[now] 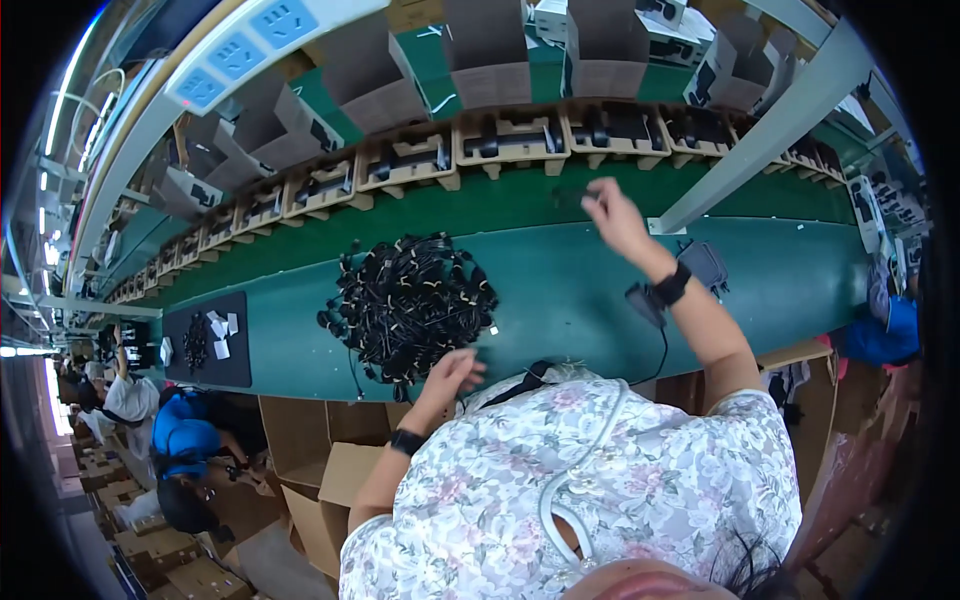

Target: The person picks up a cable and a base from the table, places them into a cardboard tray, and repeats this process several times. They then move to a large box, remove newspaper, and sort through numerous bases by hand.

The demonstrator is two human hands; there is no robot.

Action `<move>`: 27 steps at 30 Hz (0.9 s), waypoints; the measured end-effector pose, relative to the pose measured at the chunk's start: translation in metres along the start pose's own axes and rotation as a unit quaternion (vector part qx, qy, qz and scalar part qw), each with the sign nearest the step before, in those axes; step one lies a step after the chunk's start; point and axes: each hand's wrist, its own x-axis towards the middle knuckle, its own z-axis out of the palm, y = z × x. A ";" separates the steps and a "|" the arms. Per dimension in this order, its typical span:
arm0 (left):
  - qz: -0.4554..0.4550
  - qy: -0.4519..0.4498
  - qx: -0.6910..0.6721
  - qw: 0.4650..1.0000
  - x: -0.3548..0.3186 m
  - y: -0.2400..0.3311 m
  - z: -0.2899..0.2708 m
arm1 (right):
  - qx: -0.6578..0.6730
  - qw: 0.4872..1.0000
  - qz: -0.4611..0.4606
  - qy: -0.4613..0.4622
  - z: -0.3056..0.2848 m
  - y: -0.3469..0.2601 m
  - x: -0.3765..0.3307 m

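My right hand [612,212] reaches out over the far strip of the green bench, its fingers pinched together. A small dark thing [572,197] shows at the fingertips, too blurred to name. My left hand [457,371] is at the bench's near edge, fingers loosely bent and apart, with nothing visible in them. Just beyond it lies a big heap of black cables [410,305], tied in small bundles. Beneath my right forearm are a dark grey flat object [645,302] with a cord hanging from it and a grey mesh-like piece [703,266].
A row of brown moulded trays [512,150] with black parts runs along the far side, open boxes [488,55] behind it. A slanting metal post [765,135] stands at the right. Left is a dark mat [236,345]; co-workers [190,430] sit beyond, near cartons [330,480].
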 end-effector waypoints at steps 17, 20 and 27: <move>0.077 0.133 -0.278 0.948 -0.042 -0.242 -0.043 | -0.289 0.955 0.059 0.031 0.027 0.105 0.237; 0.070 0.162 -0.252 0.951 -0.043 -0.245 -0.027 | -0.308 0.951 -0.008 0.038 0.057 0.124 0.249; 0.029 0.221 -0.182 0.958 -0.064 -0.247 0.008 | -0.169 0.945 0.179 0.215 0.107 0.120 0.236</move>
